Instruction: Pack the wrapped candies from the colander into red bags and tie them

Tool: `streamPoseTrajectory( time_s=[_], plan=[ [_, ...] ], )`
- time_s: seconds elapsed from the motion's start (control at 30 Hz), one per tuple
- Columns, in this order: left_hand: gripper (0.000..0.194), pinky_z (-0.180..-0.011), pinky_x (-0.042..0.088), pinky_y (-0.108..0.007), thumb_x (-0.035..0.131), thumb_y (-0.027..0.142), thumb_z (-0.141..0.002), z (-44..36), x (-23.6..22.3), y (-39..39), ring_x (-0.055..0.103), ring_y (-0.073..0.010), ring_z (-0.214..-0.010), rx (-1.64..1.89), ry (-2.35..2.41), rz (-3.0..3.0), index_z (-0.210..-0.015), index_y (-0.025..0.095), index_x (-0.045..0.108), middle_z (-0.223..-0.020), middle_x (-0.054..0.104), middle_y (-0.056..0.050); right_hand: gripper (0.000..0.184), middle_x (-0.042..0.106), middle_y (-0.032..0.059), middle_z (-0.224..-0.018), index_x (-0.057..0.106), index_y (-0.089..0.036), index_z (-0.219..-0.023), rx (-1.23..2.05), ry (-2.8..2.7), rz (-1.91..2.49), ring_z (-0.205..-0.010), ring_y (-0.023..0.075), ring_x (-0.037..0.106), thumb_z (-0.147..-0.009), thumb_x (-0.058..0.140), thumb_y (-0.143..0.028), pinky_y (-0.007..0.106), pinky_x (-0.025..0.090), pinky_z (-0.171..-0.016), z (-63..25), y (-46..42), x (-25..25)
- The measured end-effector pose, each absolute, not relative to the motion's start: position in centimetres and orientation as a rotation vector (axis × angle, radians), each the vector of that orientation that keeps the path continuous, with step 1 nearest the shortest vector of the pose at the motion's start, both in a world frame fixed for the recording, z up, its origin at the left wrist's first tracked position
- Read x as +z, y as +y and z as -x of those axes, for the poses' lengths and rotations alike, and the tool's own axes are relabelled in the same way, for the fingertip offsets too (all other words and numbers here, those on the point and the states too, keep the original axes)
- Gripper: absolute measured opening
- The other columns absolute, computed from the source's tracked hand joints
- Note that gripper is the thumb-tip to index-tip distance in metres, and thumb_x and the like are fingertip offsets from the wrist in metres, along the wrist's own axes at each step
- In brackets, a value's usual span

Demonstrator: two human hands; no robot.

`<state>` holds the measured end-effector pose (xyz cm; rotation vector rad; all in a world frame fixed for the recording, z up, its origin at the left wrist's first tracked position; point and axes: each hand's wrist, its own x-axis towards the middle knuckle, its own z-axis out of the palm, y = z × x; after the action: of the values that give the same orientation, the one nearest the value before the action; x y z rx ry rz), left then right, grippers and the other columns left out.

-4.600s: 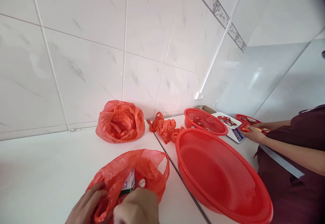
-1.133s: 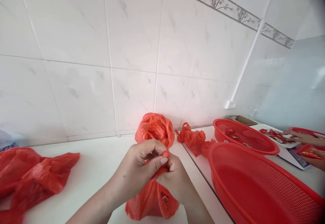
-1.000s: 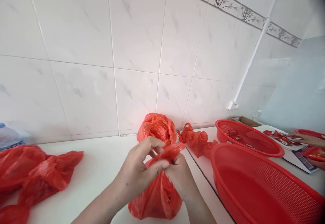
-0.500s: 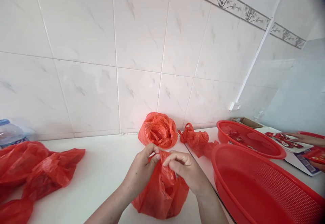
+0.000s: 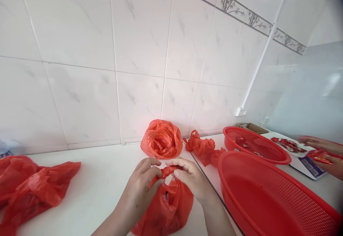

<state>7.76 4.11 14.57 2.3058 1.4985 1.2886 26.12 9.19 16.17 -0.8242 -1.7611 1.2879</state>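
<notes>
A red plastic bag (image 5: 171, 211) sits upright on the white table right in front of me, its lower part bulging and a small dark mark showing through near the top. My left hand (image 5: 144, 182) pinches one end of the bag's twisted upper part, thumb against fingers. From the other side my right hand (image 5: 190, 177) grips the same strip of plastic between thumb and fingers. Just beyond my hands, against the tiled wall, rests a rounded bundle of red bags (image 5: 162, 139). What the bag holds is hidden.
Tied red bags (image 5: 48, 186) lie at the left. Crumpled red bags (image 5: 202, 148) lie right of centre. A large red basket (image 5: 254, 189) stands at the right, another red basket (image 5: 257, 146) behind it. At far right, a co-worker's hands (image 5: 329, 157) handle red packets near a white scale (image 5: 305, 162).
My hands have drawn the bag's upper part into a rolled, twisted strip held crosswise. The view has turned slightly to the right. The co-worker's hand now holds a red packet over the scale.
</notes>
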Motion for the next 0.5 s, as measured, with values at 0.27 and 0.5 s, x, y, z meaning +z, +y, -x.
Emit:
streamPoseTrajectory(
  time_s=[0.27,0.5],
  plan=[
    [0.016,-0.085,0.048,-0.03,0.055,0.011,-0.08,-4.4,14.4,-2.4,0.057,-0.0206,-0.104,0.696,1.373,-2.153,-0.07,0.022,0.05,-0.104,0.06,-0.002,0.029,0.07,0.0086,-0.094,0.07,-0.017,-0.085,0.653,-1.558,1.299,-0.092,0.0218,0.063,-0.072,0.044,-0.02,0.033,0.046,-0.087,-26.8,15.0,9.8],
    [0.072,-0.109,0.032,-0.044,0.072,0.035,-0.073,-6.2,13.2,-0.8,0.032,-0.0298,-0.136,0.964,1.415,-2.025,-0.137,0.029,0.039,-0.15,0.031,-0.012,0.057,0.068,0.0135,-0.098,0.063,-0.013,-0.11,0.589,-1.404,1.565,-0.088,0.0268,0.063,-0.074,0.039,-0.05,0.037,0.046,-0.081,-29.9,15.7,6.3]
  ],
)
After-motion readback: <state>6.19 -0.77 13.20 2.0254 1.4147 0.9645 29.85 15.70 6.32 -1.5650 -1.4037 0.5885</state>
